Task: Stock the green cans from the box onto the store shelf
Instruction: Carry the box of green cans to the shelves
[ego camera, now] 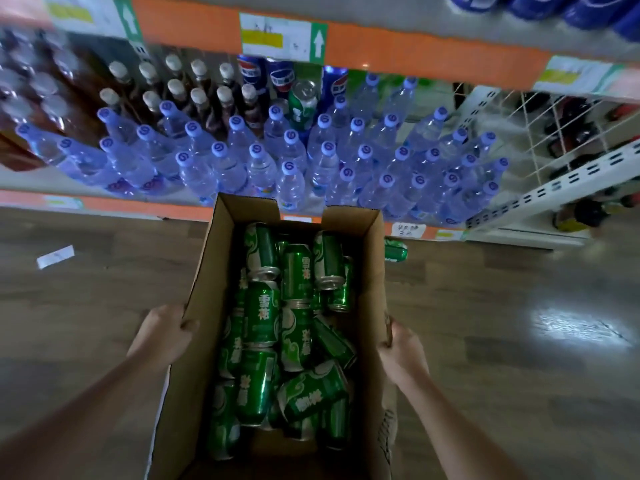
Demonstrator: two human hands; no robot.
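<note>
Clear water bottles [291, 183], brown bottles [199, 98], paper slip [55, 257] on floor [104, 306]

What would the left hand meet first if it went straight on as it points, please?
The left hand grips the cardboard box, so its left wall comes first; green cans likely next.

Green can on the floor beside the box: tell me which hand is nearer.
Right. The right hand grips the box at its right wall, on the side of the can; the left hand grips the far wall.

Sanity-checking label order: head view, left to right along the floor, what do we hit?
Paper slip → left hand → green cans inside the box → right hand.
</note>
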